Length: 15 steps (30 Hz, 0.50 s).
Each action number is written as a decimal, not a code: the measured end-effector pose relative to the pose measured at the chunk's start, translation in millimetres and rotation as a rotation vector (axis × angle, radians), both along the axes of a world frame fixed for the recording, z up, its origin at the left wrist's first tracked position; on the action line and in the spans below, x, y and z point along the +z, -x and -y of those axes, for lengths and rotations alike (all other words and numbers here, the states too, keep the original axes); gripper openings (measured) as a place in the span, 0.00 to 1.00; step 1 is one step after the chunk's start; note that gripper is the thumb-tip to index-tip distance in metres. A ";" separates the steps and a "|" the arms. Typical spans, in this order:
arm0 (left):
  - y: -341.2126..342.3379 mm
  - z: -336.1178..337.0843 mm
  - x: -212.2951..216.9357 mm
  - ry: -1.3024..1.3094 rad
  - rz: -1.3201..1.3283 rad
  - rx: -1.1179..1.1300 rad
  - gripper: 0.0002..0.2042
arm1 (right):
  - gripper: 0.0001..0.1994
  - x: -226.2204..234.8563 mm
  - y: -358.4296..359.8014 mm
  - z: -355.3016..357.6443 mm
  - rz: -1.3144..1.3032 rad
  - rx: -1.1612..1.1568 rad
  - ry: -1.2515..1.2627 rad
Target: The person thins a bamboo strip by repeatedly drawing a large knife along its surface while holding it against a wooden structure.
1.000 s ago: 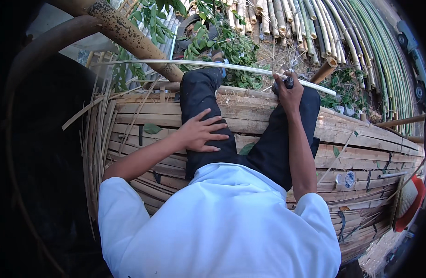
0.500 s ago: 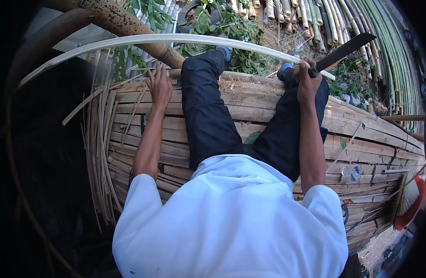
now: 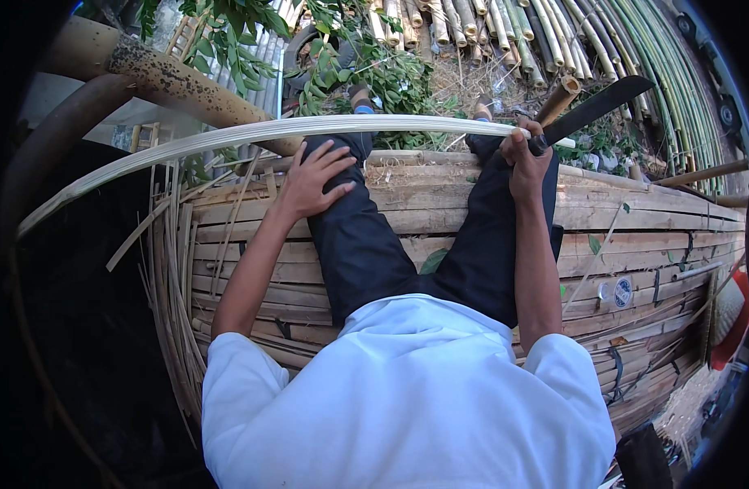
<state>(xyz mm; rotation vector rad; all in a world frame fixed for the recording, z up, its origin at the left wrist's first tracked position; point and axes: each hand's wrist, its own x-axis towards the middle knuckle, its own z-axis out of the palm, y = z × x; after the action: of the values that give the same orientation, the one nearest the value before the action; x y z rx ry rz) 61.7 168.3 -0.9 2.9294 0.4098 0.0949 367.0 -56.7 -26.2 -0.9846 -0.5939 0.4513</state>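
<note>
The person is sitting on a bamboo platform (image 3: 651, 220). The right hand (image 3: 525, 159) is gripping a big dark knife (image 3: 594, 110). The left hand (image 3: 313, 179), fingers spread, is lying on the left knee, just under a long pale bamboo strip (image 3: 252, 134) across both knees.

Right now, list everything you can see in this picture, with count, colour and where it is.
Long split bamboo strip: one, pale cream, bowed across the knees from far left to the right hand.
Dark-bladed chopping knife: one, blackish, upper right, blade pointing up and right.
Slatted bamboo platform: one, tan, under the seated person.
Thin bamboo slivers: many, tan, platform's left edge.
Stacked bamboo poles: many, green and tan, top right.
Thick mottled bamboo trunk: one, yellow-brown, upper left.
Leafy plants: green, top centre.
Left hand: flat on the left knee, beside the strip.
Right hand: gripping the knife handle.
</note>
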 end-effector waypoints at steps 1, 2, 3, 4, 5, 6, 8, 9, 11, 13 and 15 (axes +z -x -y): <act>-2.1 -3.6 3.4 -0.004 0.003 0.001 0.22 | 0.14 0.8 -2.0 -0.4 -0.051 0.020 -0.070; -6.6 -10.0 5.4 -0.033 -0.132 -0.008 0.23 | 0.14 1.4 -2.4 0.1 -0.047 0.021 -0.074; -11.9 -14.9 6.4 -0.057 -0.268 -0.013 0.23 | 0.14 2.9 -1.3 4.3 -0.034 0.019 -0.073; -24.1 -35.1 7.9 -0.173 -0.335 0.128 0.24 | 0.14 4.6 -0.2 7.8 -0.020 0.014 -0.073; -36.8 -54.2 6.8 -0.238 -0.373 0.351 0.22 | 0.15 6.4 0.1 13.1 -0.033 0.011 -0.060; -34.6 -96.6 -9.4 -0.312 -0.357 0.437 0.21 | 0.15 8.7 2.4 16.1 -0.026 0.017 -0.067; -36.9 -141.3 -32.3 -0.341 -0.197 0.559 0.19 | 0.16 8.9 -0.9 24.8 -0.023 -0.021 -0.069; -49.3 -136.3 -27.8 -0.110 -0.045 0.520 0.19 | 0.18 10.2 -2.0 35.7 -0.008 -0.057 -0.048; -62.1 -100.8 -30.3 -0.047 0.193 0.365 0.19 | 0.20 12.8 -7.7 60.0 0.004 -0.138 -0.023; -65.2 -58.1 -14.2 -0.072 0.137 0.181 0.19 | 0.20 14.4 -17.2 90.0 0.021 -0.206 0.010; -63.8 -26.6 -14.9 0.005 0.142 0.143 0.17 | 0.21 12.1 -35.2 130.4 0.031 -0.282 0.036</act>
<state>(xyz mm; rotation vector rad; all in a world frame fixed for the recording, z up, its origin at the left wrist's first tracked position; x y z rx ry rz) 125.5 194.9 -15.8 2.8620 0.5948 0.3185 402.2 -187.1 -14.1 -1.0927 -0.4670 0.1970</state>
